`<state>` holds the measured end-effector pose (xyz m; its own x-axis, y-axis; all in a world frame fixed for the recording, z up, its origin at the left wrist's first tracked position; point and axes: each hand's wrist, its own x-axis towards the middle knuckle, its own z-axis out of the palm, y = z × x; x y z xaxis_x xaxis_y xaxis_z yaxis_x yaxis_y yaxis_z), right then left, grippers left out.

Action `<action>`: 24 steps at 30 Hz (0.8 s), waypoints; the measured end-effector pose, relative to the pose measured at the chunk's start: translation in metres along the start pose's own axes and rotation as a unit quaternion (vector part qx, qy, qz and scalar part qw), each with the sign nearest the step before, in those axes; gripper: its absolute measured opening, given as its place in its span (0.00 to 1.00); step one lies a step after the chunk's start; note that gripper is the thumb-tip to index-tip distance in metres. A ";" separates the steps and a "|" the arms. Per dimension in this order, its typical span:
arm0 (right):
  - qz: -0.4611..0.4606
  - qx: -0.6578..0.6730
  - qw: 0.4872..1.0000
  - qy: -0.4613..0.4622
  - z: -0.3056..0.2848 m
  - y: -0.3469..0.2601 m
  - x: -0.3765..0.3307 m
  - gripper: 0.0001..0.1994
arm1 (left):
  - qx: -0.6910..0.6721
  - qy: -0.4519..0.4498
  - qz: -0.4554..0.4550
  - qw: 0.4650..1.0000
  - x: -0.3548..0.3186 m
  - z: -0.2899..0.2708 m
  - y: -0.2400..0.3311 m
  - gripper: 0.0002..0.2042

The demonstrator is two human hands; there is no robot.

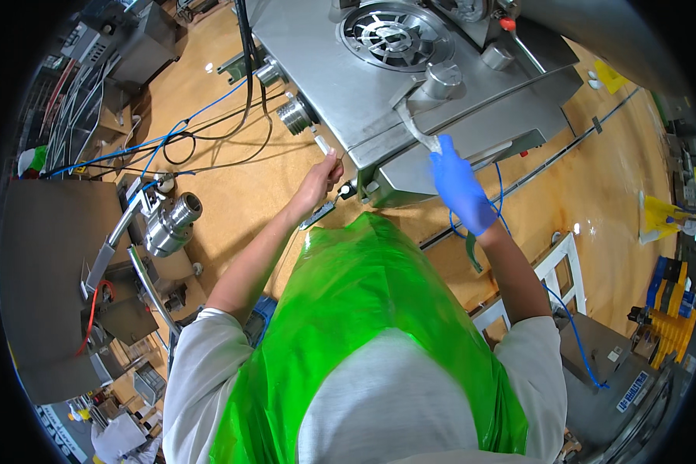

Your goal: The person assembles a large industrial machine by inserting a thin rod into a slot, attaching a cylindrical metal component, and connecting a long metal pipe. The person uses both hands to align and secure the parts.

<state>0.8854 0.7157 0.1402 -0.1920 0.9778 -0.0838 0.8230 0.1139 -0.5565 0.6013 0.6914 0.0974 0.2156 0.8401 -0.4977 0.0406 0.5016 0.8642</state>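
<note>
My right hand (460, 182), in a blue glove, is closed around the lower end of a pale grey, curved handle-like tool (416, 126). The tool's other end lies by a round metal knob (442, 80) on top of a large stainless-steel machine (309, 39). My bare left hand (319, 184) is at the machine's near left corner, its fingers curled together. A short white piece (322, 145) shows right at those fingertips; I cannot make out whether they grip it. A ribbed metal fitting (295, 114) sticks out of the machine's side just beyond.
Black and blue cables (182, 135) run over the tan floor on the left. A metal stand with a cylindrical head (170, 224) stands there too. White frames (562, 271) and a steel cabinet (595, 348) are at right. A green apron (363, 263) covers my front.
</note>
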 end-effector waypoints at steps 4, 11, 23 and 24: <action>0.044 0.055 0.997 0.008 -0.005 0.002 0.000 0.12 | -0.042 -0.050 0.016 0.998 -0.005 -0.007 -0.017 0.20; -0.012 0.184 0.981 0.053 -0.015 0.018 -0.015 0.16 | 0.036 0.001 0.131 0.991 -0.013 -0.007 -0.008 0.19; -0.247 -0.015 0.951 0.185 -0.008 0.005 -0.014 0.16 | 0.168 0.065 0.181 0.967 0.010 0.008 -0.010 0.19; -0.221 0.028 0.960 0.172 -0.002 -0.005 -0.017 0.15 | 0.181 0.067 0.165 0.967 0.010 0.009 -0.009 0.18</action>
<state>0.8861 0.6991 0.1460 -0.3200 0.8377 0.4426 0.6697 0.5304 -0.5198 0.6120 0.6930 0.0851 0.1481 0.9736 -0.1740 0.3345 0.1162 0.9352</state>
